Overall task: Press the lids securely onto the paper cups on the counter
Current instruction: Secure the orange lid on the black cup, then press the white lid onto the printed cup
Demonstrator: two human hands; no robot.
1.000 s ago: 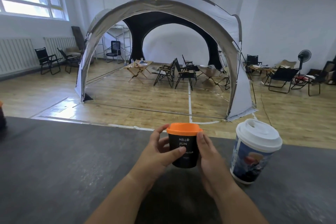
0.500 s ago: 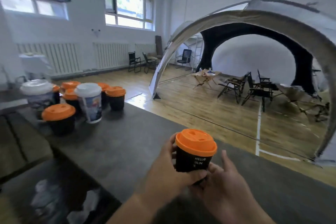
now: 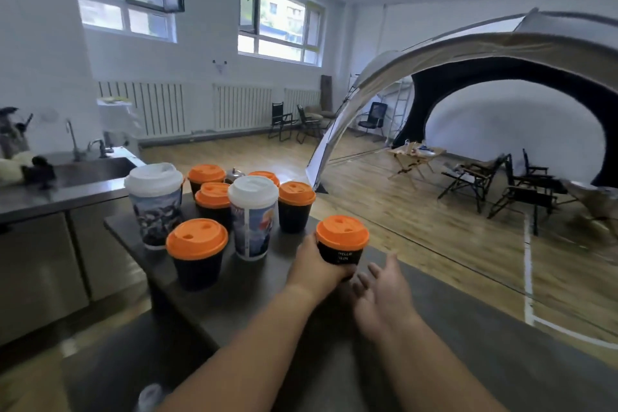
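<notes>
We see the left hand (image 3: 314, 266) wrapped around the side of a small black cup (image 3: 340, 254), which carries its orange lid (image 3: 342, 231) on top and is at the far edge of the dark counter (image 3: 468, 338); whether its base touches the surface we cannot tell. The right hand (image 3: 384, 298) is loose and spread, holding nothing, just beside the lower part of this cup. To the left stands a group of lidded cups, the nearest being a tall printed cup (image 3: 253, 227) with a white lid.
</notes>
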